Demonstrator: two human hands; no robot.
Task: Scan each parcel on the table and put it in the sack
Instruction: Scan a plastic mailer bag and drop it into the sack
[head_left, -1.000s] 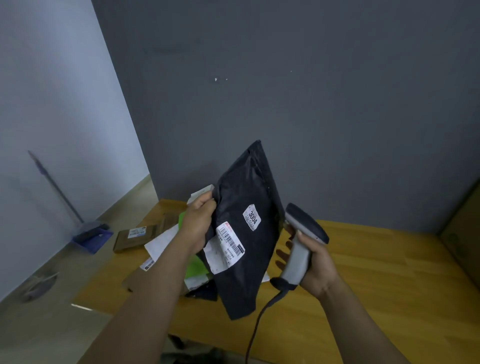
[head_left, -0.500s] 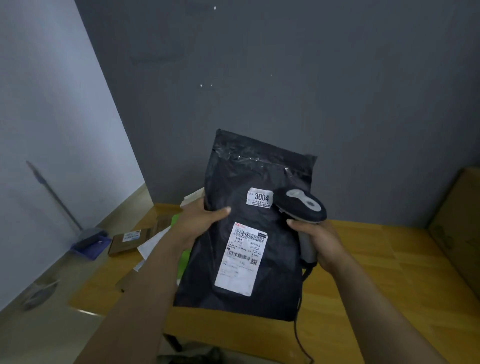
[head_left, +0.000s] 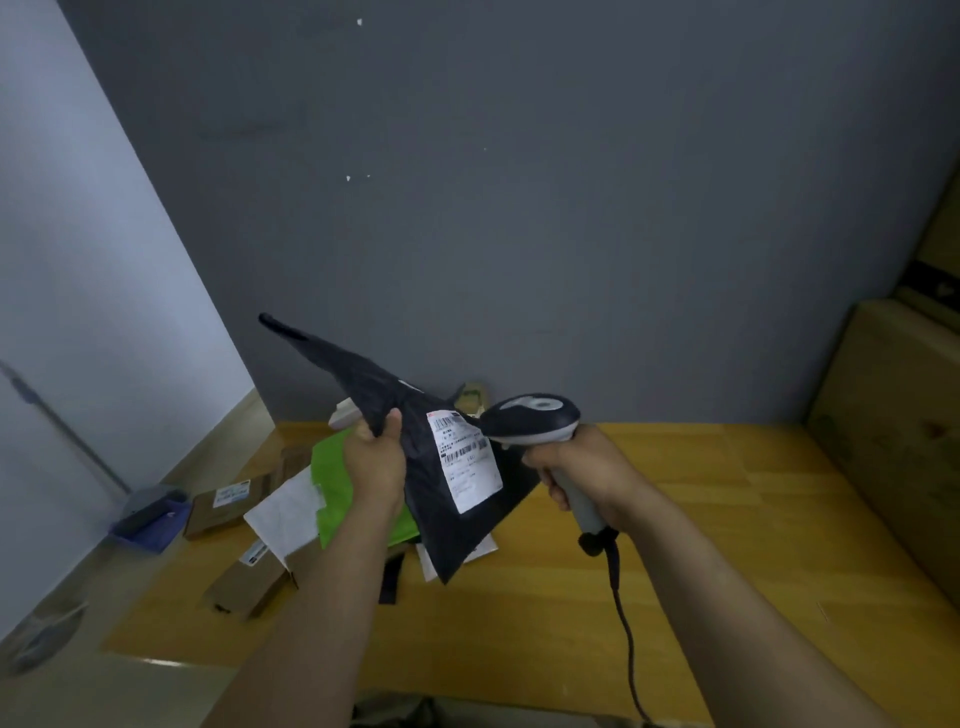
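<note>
My left hand grips a black plastic parcel by its left edge and holds it tilted above the wooden table. A white shipping label with barcodes faces up on it. My right hand grips the handle of a grey and dark barcode scanner. The scanner's head sits right beside the label, pointing at it. Its black cable hangs down over the table's front. No sack shows in the head view.
Below the held parcel lie a green bag, a white envelope and brown cardboard parcels. A large cardboard box stands at the table's right end. A broom and a blue dustpan sit on the floor at left.
The parcel went from side-on to upright and facing me, then tipped flatter with its top swung away to the left. The scanner stayed close by the label throughout.
</note>
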